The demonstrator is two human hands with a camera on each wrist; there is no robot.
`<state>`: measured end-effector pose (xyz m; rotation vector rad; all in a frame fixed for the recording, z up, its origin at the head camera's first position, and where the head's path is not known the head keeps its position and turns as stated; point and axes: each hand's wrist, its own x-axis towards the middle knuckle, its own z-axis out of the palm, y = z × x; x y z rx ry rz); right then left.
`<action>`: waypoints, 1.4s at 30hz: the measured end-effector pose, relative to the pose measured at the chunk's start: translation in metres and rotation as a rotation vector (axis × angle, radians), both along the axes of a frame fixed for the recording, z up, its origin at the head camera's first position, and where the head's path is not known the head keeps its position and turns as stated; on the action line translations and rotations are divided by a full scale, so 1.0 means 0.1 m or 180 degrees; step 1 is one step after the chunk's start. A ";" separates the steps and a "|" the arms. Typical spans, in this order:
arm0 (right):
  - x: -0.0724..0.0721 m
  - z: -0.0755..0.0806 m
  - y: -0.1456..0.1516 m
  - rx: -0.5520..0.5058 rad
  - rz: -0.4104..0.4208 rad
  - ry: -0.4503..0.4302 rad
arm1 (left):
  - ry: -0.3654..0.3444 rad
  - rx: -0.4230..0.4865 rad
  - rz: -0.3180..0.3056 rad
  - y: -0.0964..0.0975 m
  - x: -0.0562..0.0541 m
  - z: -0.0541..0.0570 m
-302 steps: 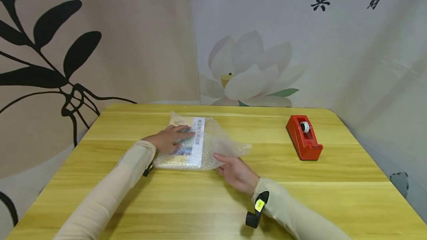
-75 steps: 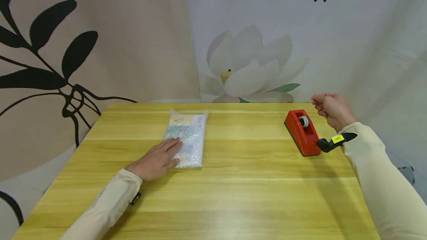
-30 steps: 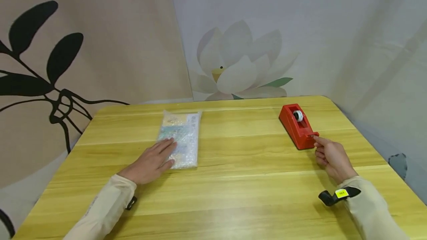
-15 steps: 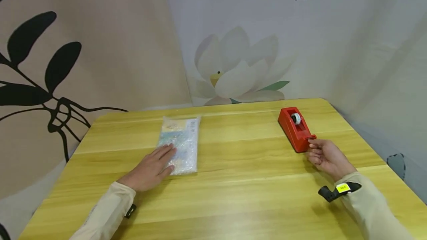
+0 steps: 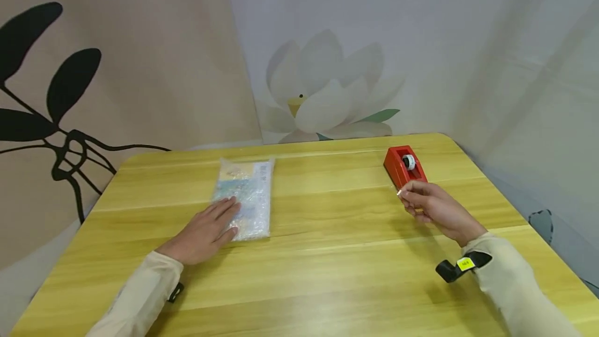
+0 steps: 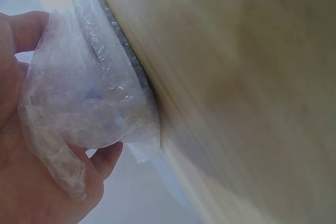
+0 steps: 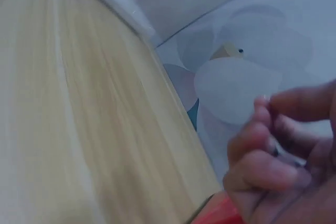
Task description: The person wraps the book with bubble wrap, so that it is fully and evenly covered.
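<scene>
A book in clear bubble wrap [image 5: 256, 199] lies flat on the table, folded into a neat rectangle. My left hand [image 5: 201, 233] rests on its lower left part with fingers straight. Seen from the left wrist, a loose flap of the bubble wrap [image 6: 68, 108] overlaps the palm. My right hand [image 5: 440, 209] is raised above the table, pinching a small bit of clear tape [image 5: 399, 193] between thumb and forefinger. Just behind those fingers stands a red tape dispenser [image 5: 396, 166] with a white-cored roll; the hand hides its front end.
The wooden table [image 5: 327, 280] has a yellowish striped top and reaches back to a curtain [image 5: 173, 66] printed with dark leaves and a lotus. A corner of the red dispenser also shows low in the right wrist view.
The open wrap flap on the right has been folded in. My right hand went from beyond the dispenser to its front edge, then left, away with the tape. My left hand stays on the book.
</scene>
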<state>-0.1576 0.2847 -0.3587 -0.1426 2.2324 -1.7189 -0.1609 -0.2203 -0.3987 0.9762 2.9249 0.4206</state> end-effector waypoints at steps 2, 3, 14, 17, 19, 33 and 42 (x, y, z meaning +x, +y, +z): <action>-0.02 0.04 -0.09 0.0313 0.0049 0.0252 | 0.0020 0.0000 -0.0020 -0.01 0.00 0.00; -0.04 0.06 -0.14 0.0429 0.0074 0.0364 | 0.0017 0.0002 -0.0020 -0.01 0.00 0.00; -0.27 0.09 -0.70 0.0509 0.0363 0.0938 | 0.0033 0.0041 -0.0063 0.00 0.00 0.05; -0.35 0.07 -0.89 0.0438 0.0428 0.0934 | -0.0015 0.0057 -0.0042 0.01 0.00 0.07; -0.42 0.05 -1.03 0.0403 0.0452 0.0894 | -0.0045 0.0070 -0.0013 0.01 0.01 0.08; -0.73 -0.16 -2.12 -0.0025 0.0663 0.0498 | -0.0641 0.0287 0.0266 0.00 -0.16 0.14; -0.87 -0.30 -2.63 -0.0360 0.0246 0.0128 | -0.0779 0.0227 0.0477 0.01 -0.24 0.17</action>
